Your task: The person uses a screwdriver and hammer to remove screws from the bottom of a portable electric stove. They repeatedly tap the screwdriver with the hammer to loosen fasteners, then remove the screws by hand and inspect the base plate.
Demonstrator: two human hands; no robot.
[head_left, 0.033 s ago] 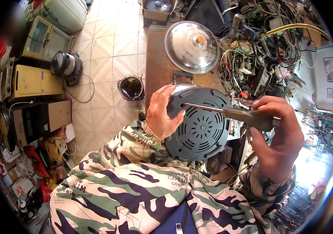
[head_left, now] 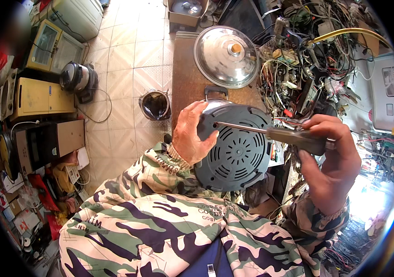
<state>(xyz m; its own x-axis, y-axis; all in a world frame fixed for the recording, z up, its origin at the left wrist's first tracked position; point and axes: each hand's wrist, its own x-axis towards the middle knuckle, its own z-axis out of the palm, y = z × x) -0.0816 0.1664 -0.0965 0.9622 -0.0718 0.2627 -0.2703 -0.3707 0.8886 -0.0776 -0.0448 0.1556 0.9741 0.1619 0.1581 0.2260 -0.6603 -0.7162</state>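
Your right hand (head_left: pixel 333 154), at three o'clock of the work, had its thumb and fingers pinching the thick, dark, smooth grip of a screwdriver with a slim round steel shaft (head_left: pixel 244 127). Your left hand (head_left: pixel 190 131) lay at nine to ten o'clock, thumb and fingers spread around the rim, seeming to brace it. Between them was the dark grey, round, matt plastic base (head_left: pixel 239 168), its slotted vents ringed about the centre, facing you; the shaft's tip met it at a small recess near ten o'clock. Good work here called for the shaft square to that recess; it appeared to slant low across the face, so a raised grip and steady inward pressure would have lessened slipping, with the left thumb kept clear of the tip.

Past the rim at twelve o'clock showed a silvery metal side and a black loop-shaped handle (head_left: pixel 216 91). Farther that way, a domed, shiny metal lid with a tan knob (head_left: pixel 227 64) lay on the worn brown table (head_left: pixel 183 74). At one to two o'clock spread a tangle of thin, many-coloured cables (head_left: pixel 314 51).
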